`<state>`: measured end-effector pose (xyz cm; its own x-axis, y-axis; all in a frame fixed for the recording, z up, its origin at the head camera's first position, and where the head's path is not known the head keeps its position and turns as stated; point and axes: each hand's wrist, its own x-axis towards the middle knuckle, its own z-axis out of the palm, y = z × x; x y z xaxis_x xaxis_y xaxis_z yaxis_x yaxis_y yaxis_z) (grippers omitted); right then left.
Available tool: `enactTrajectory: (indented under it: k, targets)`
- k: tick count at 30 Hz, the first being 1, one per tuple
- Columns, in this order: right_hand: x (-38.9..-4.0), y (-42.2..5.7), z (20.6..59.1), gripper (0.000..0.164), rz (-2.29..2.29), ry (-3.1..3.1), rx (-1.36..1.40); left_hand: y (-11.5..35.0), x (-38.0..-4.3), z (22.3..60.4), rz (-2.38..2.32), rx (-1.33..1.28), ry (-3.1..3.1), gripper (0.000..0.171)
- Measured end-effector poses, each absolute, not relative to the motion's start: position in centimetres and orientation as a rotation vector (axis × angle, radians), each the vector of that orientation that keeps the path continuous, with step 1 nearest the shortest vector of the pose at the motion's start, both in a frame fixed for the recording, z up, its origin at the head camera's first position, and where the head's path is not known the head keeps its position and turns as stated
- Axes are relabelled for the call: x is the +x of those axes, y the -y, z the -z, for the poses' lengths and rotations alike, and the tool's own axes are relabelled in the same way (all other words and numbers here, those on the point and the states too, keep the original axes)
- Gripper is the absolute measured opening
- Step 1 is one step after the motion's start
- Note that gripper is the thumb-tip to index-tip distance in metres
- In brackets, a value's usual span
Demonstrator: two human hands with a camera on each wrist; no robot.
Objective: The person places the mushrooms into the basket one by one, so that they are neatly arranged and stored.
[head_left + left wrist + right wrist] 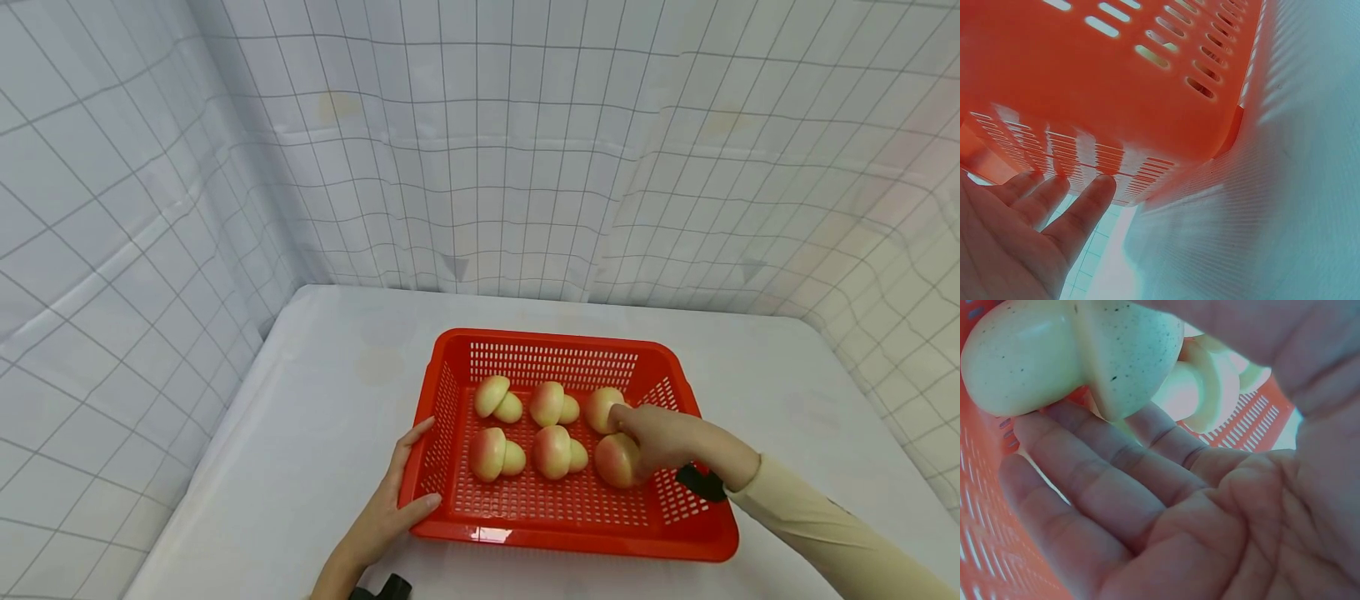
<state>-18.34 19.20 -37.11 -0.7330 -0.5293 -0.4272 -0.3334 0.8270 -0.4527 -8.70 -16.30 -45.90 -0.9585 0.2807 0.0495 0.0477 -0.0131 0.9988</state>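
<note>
Several toy mushrooms with pink-and-yellow caps and pale stems lie in two rows in a red plastic basket (592, 546). My right hand (660, 437) reaches in from the right and holds the near right mushroom (617, 460), covering its stem. In the right wrist view, this speckled mushroom (1129, 356) sits between the thumb and the long fingers. Another mushroom (602, 408) lies just beyond the fingers. My left hand (386, 504) rests at the basket's left side, thumb over the rim. Its fingers (1085, 212) lie fairly straight against the slotted outer wall.
The basket stands on a white-covered table (315, 417). White grid-patterned curtains (480, 167) hang behind and at both sides. Among the other mushrooms are a far left one (492, 395) and a near middle one (552, 452).
</note>
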Motion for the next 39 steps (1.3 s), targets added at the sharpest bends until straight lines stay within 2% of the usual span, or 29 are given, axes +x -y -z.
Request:
enactTrajectory:
  k: [8,24,34,39]
  targets:
    - [-18.2,-19.2,37.0,0.049,0.471,-2.464,-0.591,16.2,-8.7,45.9,-2.094,0.354,-2.079,0.078]
    - [-17.6,-19.5,36.2,0.045,0.437,-2.502,-0.806,16.2,-8.4,45.7,-2.088,0.332,-2.089,0.078]
    - [-16.5,-19.7,34.7,0.059,0.357,-2.661,-0.757,16.4,-8.3,45.7,-2.095,0.333,-2.089,0.08]
    - [-16.1,-20.0,34.5,0.065,0.393,-2.786,-0.888,16.5,-8.3,45.7,-2.101,0.338,-2.093,0.088]
